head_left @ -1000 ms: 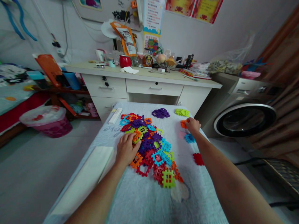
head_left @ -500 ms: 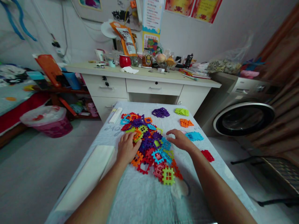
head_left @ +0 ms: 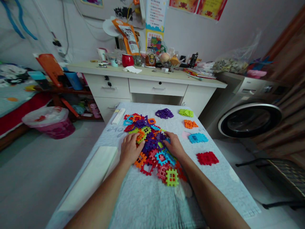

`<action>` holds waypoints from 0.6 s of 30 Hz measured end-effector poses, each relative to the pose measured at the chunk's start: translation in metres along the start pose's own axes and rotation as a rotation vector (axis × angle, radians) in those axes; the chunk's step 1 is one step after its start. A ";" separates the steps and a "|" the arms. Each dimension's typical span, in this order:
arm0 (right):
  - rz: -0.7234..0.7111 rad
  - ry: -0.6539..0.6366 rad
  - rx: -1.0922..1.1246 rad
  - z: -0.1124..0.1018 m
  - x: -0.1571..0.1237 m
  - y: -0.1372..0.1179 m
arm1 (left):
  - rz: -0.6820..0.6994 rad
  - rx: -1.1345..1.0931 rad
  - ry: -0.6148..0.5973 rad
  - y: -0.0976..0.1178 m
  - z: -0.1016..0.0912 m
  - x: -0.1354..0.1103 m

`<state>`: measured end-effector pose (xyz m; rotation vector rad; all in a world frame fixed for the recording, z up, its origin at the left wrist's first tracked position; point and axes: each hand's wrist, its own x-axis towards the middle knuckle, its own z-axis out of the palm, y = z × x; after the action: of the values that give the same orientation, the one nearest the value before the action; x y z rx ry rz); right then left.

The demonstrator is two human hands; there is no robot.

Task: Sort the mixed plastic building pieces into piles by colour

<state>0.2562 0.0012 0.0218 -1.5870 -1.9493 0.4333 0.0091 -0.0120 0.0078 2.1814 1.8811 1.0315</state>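
Note:
A mixed heap of plastic building blocks (head_left: 150, 144), notched at the edges, lies in the middle of the cloth-covered table. My left hand (head_left: 130, 149) rests against the heap's left side, thumb and fingers apart around an orange block (head_left: 141, 136). At the right side of the heap is my right hand (head_left: 175, 145), its fingers apart and touching blocks near a purple one (head_left: 160, 136). Neither hand visibly grips a block. A lime window-shaped block (head_left: 172, 177) lies at the near end of the heap.
Single-colour groups lie apart: purple blocks (head_left: 164, 113), lime blocks (head_left: 186, 113), orange blocks (head_left: 190, 124), blue blocks (head_left: 198, 137) and red blocks (head_left: 207, 158). A white slim box (head_left: 118, 116) lies far left. A desk (head_left: 147, 73) stands behind, a washing machine (head_left: 247, 92) at right.
My right hand has moved left and down from above the table onto the heap's right side. The red group is now uncovered by my forearm. My left hand stays in place.

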 end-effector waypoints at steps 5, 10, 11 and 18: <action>0.007 0.040 0.065 0.005 0.001 0.009 | 0.007 -0.002 0.003 0.000 0.000 0.000; 0.018 0.104 0.188 0.006 0.001 0.011 | 0.010 0.007 0.002 -0.002 0.002 0.000; 0.019 0.117 0.221 0.005 0.001 0.011 | 0.012 0.008 0.001 -0.003 0.002 0.000; 0.093 0.312 0.273 -0.008 0.003 0.018 | 0.020 0.010 0.003 -0.006 0.004 0.000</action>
<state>0.2747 0.0077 0.0183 -1.4728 -1.5187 0.4389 0.0067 -0.0095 0.0017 2.2100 1.8735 1.0314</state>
